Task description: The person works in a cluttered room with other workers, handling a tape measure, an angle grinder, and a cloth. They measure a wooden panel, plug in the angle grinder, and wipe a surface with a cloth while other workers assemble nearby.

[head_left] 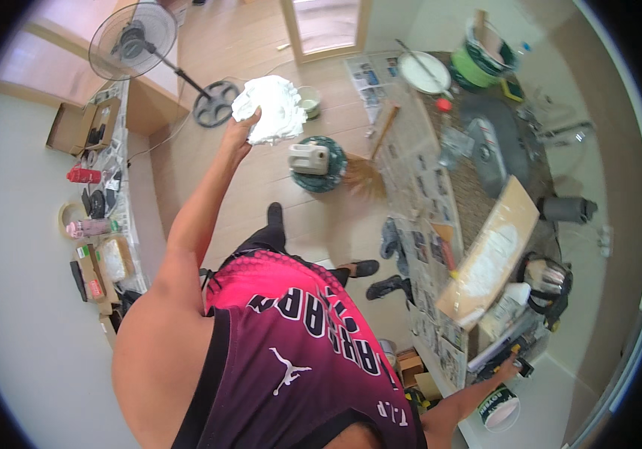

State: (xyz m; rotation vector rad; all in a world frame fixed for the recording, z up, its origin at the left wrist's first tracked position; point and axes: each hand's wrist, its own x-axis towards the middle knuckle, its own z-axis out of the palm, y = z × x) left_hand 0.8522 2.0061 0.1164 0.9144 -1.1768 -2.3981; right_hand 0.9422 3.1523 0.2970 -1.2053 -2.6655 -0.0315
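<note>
Out over the floor, my left hand (244, 129) grips the edge of a flat slab covered in thick white plaster (272, 110), with the thumb on top. The plaster hides whatever board lies beneath it. Far to the right, my right hand (508, 368) reaches to the near end of the counter, its fingers closed around something small and dark that I cannot make out. Close by that hand are dark and yellow tools and a white-and-green bucket (500, 410). A plaster-smeared board (489, 262) lies on the counter farther up.
Along the right runs a newspaper-edged counter with a kettle (548, 281), a grey sink basin (494, 146), a plate (424, 72) and a green bucket (478, 63). On the floor stand a fan (134, 41), a lidded tub (318, 179) and a broom (369, 176). A cluttered shelf (135, 217) lines the left.
</note>
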